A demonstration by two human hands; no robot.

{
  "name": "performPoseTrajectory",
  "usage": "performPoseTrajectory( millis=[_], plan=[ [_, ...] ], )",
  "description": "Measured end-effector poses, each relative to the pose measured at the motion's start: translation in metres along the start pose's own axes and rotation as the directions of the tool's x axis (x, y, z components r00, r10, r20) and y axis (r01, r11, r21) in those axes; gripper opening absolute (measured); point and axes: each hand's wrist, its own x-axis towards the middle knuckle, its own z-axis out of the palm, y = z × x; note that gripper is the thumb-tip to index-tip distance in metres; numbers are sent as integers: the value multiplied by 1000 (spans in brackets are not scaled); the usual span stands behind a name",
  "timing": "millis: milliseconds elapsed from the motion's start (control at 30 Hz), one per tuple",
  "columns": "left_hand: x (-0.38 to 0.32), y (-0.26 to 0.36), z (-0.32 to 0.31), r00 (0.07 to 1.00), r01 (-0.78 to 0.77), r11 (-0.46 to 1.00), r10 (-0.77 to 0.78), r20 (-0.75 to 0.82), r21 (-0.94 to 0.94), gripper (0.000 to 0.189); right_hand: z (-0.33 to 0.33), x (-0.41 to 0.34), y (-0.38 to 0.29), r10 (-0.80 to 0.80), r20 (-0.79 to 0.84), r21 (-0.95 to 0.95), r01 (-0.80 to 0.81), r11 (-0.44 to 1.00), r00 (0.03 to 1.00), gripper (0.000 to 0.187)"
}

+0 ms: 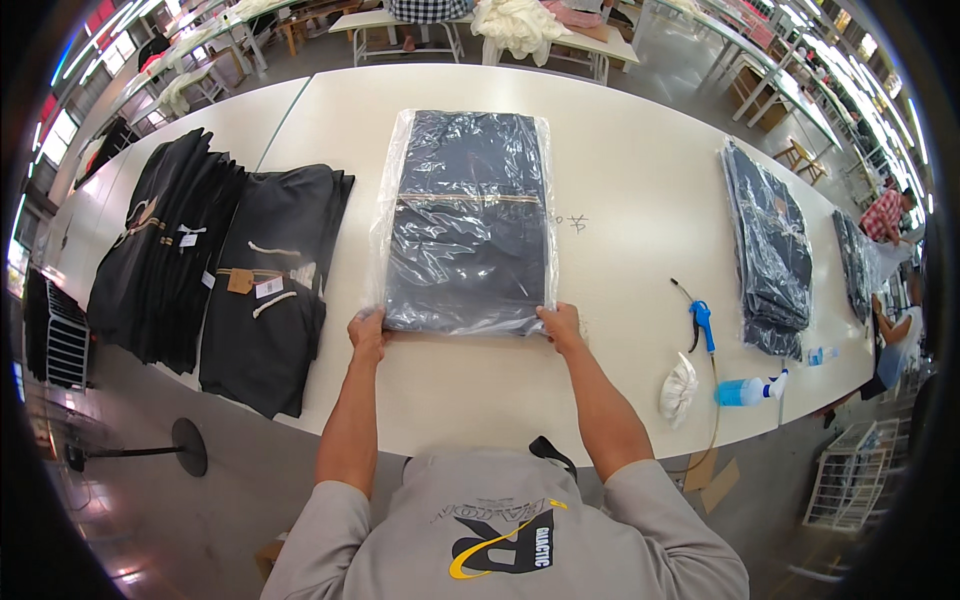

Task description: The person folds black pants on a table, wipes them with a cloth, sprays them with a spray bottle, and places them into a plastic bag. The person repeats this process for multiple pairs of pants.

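Observation:
Before me on the white table (630,285) lies a folded dark garment (472,255) inside a clear plastic bag (381,217). A tan line crosses the garment near its middle. My left hand (367,330) grips the bag's near left corner, and my right hand (561,327) pinches the near right corner. Left of the bag is a stack of folded black garments (262,345) with pale drawcords, a brown hang tag (240,280) and a white label (269,287). Beyond it stands a larger pile of similar black garments (165,255).
At the right sit bagged garments (772,255), a blue air blow gun (702,326) with its hose, a white cloth bundle (679,390) and a spray bottle of blue liquid (742,392). Other people (889,214) are at the far right. A bench (592,45) stands beyond the table.

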Motion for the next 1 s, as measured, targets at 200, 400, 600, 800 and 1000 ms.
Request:
performPoseTrajectory(
  millis=[200,400,600,800,1000],
  plan=[
    [-47,-54,17,966,-247,915,259,6,318,24,-73,-40,34,-45,-5,8,45,999,999,21],
    [-123,-89,2,996,-89,995,90,-17,50,14,-133,-103,80,40,-61,199,-27,980,997,17],
    [-172,-86,-39,998,55,998,-56,35,37,22,-162,-139,100,171,-158,256,-127,958,973,14],
    [-191,-85,-54,985,124,968,-147,91,216,22,-165,-138,132,-26,-423,169,106,980,906,13],
    [-182,-73,-58,994,-75,884,30,104,461,38,-161,-149,90,-412,-357,-313,309,898,838,20]
  ],
)
